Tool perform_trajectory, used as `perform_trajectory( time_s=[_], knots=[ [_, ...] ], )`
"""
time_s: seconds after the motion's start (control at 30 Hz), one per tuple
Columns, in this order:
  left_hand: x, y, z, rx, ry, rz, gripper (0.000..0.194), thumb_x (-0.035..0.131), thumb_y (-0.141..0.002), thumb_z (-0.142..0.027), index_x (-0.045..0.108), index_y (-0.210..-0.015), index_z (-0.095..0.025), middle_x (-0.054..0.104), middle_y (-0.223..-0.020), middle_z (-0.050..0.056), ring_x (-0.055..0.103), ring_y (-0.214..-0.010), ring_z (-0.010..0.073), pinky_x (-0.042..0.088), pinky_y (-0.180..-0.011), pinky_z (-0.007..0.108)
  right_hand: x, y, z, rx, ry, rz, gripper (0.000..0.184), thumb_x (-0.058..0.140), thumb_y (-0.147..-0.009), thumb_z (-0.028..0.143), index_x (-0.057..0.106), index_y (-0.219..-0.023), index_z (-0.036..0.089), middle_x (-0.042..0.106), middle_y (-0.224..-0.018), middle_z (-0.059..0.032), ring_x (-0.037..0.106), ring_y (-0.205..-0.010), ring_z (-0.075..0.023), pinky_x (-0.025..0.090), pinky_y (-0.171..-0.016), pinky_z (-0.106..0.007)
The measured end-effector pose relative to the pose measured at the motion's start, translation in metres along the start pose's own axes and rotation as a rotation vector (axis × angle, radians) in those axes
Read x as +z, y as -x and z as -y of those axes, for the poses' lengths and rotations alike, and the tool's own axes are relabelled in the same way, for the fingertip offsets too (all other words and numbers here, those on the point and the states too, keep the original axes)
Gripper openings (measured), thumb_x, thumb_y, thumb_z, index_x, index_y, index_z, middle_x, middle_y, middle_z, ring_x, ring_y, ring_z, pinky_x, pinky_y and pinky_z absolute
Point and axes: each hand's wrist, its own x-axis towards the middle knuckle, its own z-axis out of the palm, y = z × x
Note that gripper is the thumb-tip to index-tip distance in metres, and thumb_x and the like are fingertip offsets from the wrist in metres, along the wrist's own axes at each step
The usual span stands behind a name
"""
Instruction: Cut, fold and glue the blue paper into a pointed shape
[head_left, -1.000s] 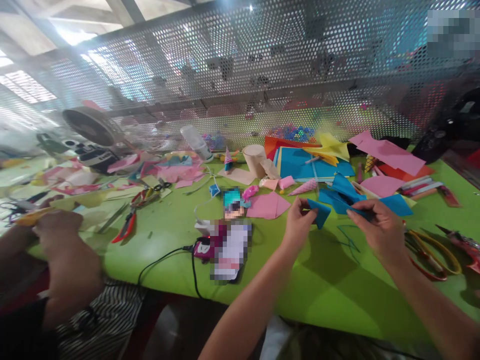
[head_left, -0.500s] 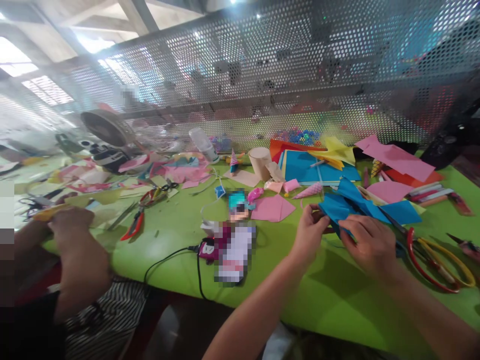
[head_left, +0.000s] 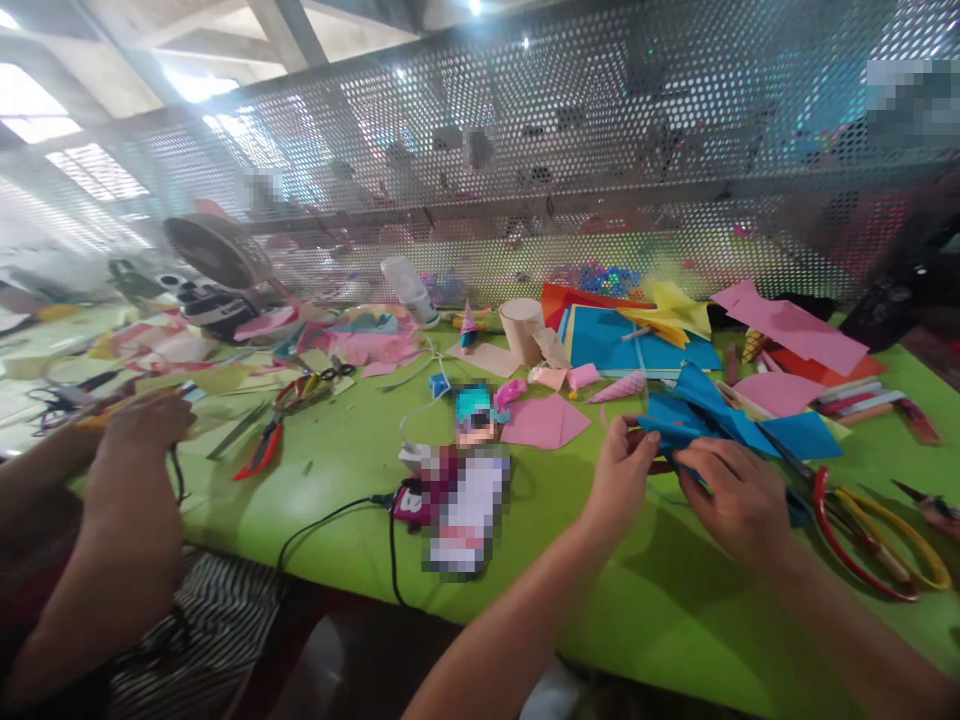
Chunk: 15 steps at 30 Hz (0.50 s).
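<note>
My left hand (head_left: 622, 470) pinches the left edge of a blue sheet piece (head_left: 670, 418) that looks like craft paper or thin foam. My right hand (head_left: 739, 490) has its fingers curled against the lower right of the same piece, thumb tucked below it. Part of the piece is hidden behind my fingers. More blue cut pieces (head_left: 804, 430) lie just behind. To the right of my right hand rest scissors (head_left: 829, 530) with red and yellow handles, their blades partly under the blue pieces.
A blurred phone (head_left: 469, 520) and its black cable lie left of my hands. Pink sheets (head_left: 546, 420), a cardboard roll (head_left: 520, 332) and stacked blue sheets (head_left: 637, 338) are behind. At left are a co-worker's hands (head_left: 146, 425), red-handled pliers (head_left: 261, 450) and a fan (head_left: 214, 250). Perforated mesh bounds the back.
My hands stay on the blue piece, which has tilted and lowered slightly at its left end. The co-worker's hands and arms have shifted on the left. The view has moved a little.
</note>
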Motion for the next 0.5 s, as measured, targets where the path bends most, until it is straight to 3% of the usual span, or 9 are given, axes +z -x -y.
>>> perform_trajectory(
  time_s=[0.13,0.33,0.5],
  knots=[
    [-0.003,-0.004,-0.003,0.034,-0.034,-0.033,0.036,0.080,-0.089,-0.043,0.056,-0.103,-0.020,0.075,-0.097,0.004,0.071,-0.082,0.0158,0.063,-0.080,0.033,-0.012,-0.005,-0.003,0.202,-0.314,0.086,0.028,0.070,-0.097,0.024,0.068,-0.125,0.028,0.073,-0.113,-0.0077,0.071,-0.103,-0.0265,0.059,-0.089,-0.041],
    [-0.003,-0.004,-0.009,0.024,-0.073,-0.024,0.036,0.079,-0.089,-0.044,0.056,-0.104,-0.020,0.077,-0.107,0.008,0.074,-0.090,0.0195,0.064,-0.082,0.036,-0.014,-0.004,-0.016,0.721,-0.669,-0.017,0.021,0.067,-0.100,0.041,0.072,-0.117,0.029,0.074,-0.105,-0.0047,0.071,-0.093,-0.0230,0.058,-0.082,-0.039],
    [-0.001,-0.002,-0.007,0.030,-0.120,0.015,0.030,0.076,-0.093,-0.040,0.055,-0.103,-0.021,0.077,-0.106,0.008,0.074,-0.092,0.0197,0.063,-0.082,0.034,0.000,-0.002,-0.017,0.861,-0.821,0.067,0.030,0.078,-0.092,0.049,0.074,-0.111,0.026,0.078,-0.102,-0.0057,0.072,-0.086,-0.0231,0.059,-0.073,-0.037]
  ],
)
